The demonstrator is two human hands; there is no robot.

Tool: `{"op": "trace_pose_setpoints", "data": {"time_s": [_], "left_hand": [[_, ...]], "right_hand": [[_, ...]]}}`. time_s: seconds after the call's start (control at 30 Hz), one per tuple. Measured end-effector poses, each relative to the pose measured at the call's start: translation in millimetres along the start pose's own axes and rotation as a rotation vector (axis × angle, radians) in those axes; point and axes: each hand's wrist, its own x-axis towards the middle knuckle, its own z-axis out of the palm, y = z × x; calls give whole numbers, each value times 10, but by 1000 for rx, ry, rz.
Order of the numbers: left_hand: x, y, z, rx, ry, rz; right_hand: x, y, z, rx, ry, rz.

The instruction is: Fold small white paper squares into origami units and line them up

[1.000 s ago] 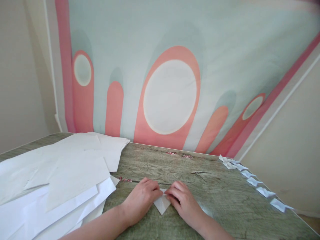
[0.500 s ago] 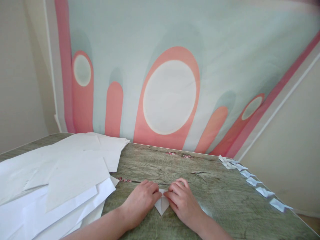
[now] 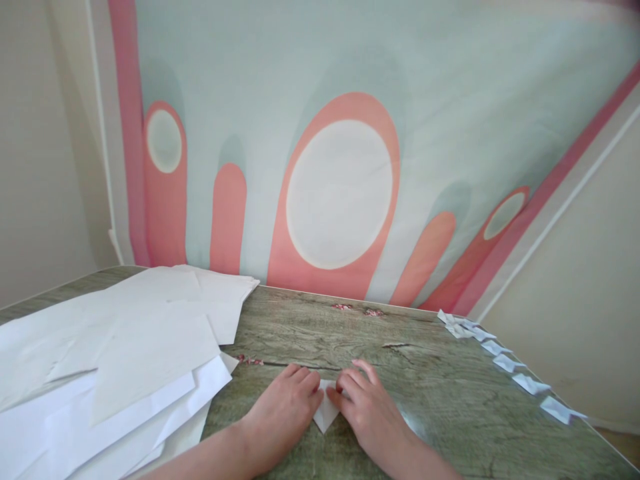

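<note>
Head view shows white, pointed, folded paper (image 3: 325, 420) pinched by left grip (image 3: 287, 415) and right grip (image 3: 367, 412).

over on the far side, i see a pale blue-green hanging (image 3: 260, 100) printed with five coral, round-topped shapes; the biggest, in the middle, carries a white oval (image 3: 340, 193). pink bands run along its left and right edges. plain walls flank it, a greyish one (image 3: 40, 153) left and a beige one (image 3: 575, 287) right. the table (image 3: 430, 373) has a grey-green wood-grain top with reddish flecks (image 3: 374, 312).
</note>
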Motion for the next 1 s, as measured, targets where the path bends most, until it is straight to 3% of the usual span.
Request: {"op": "trace_pose_setpoints", "data": {"time_s": [0.27,0.6,1.0], "left_hand": [[-28,62,37,37,-8,-16],[-32,74,76,99,11,-9],[-14,102,65,167,-50,-5]], "right_hand": [[-6,-102,-84,-8,-69,81],[-22,-201,38,-80,-11,127],[-98,-213,97,-179,-94,143]]}}
